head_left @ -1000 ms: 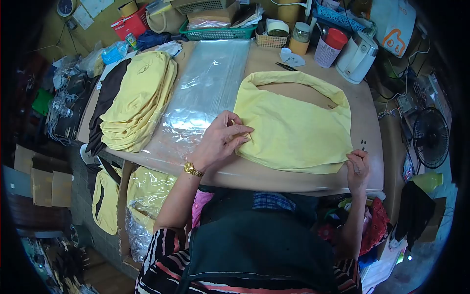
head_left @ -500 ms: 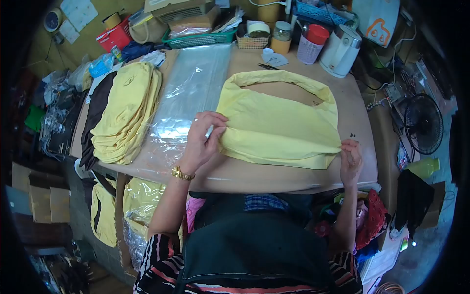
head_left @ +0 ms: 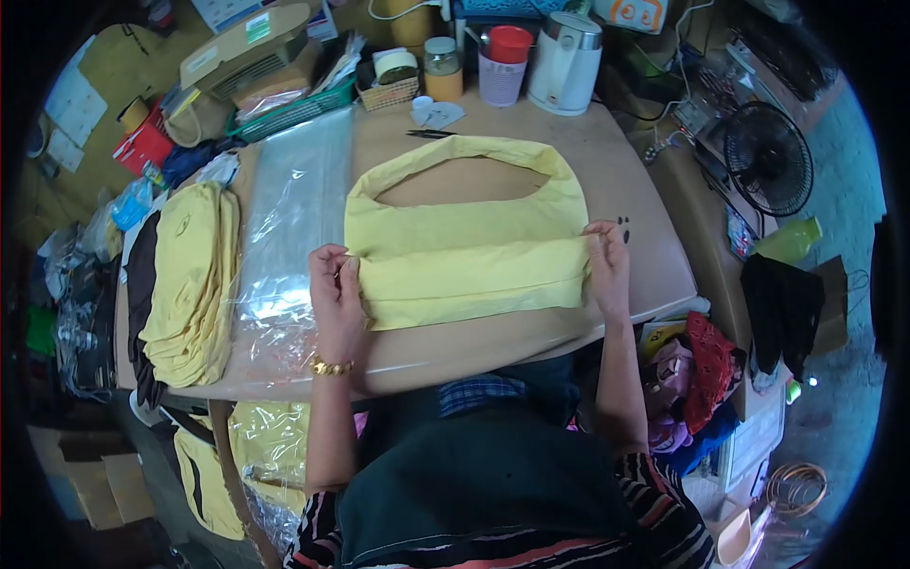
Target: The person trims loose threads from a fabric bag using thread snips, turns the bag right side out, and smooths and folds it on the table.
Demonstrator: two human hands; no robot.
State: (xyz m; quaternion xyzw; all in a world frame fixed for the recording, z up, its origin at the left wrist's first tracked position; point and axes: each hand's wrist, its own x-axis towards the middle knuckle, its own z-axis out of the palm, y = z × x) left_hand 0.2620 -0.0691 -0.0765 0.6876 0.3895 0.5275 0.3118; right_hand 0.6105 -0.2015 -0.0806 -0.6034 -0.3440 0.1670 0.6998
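A yellow cloth bag [head_left: 464,266] lies on the table with its wide looped strap at the far side and its lower part folded over in a band. My left hand [head_left: 334,289] pinches the bag's left edge at the fold. At the right edge, my right hand [head_left: 607,266] is closed on the same fold. Left of the bag are flat clear plastic sleeves [head_left: 289,199]. Farther left sits a stack of folded yellow cloth pieces [head_left: 192,284], with dark cloth [head_left: 142,294] along its side.
Dark scissors [head_left: 431,134] lie beyond the strap. A white kettle [head_left: 566,64], a purple cup with a red lid [head_left: 502,71], a jar [head_left: 443,71] and a green basket [head_left: 294,112] line the back. A black fan [head_left: 768,159] stands at the right.
The bag's lower edge has been lifted and folded away from me, with both hands moving up along its sides. The camera view has shifted to the right.
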